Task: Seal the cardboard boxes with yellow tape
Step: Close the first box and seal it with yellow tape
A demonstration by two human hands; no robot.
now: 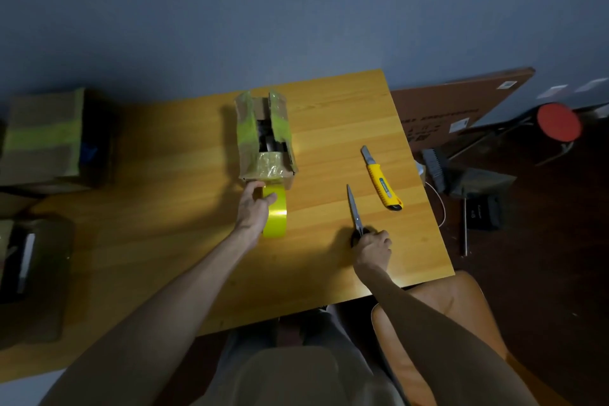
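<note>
Observed: tape roll glossy yellow; cardboard box brown with yellow-green tape bands; counter honey-orange wood grain; utility knife yellow, black-ended; scissors grey-bladed, black-handled; stool seat red; wall slate blue; chair orange.

Yellow utility knife on wooden table; red stool far right; orange chair beside table.
</note>
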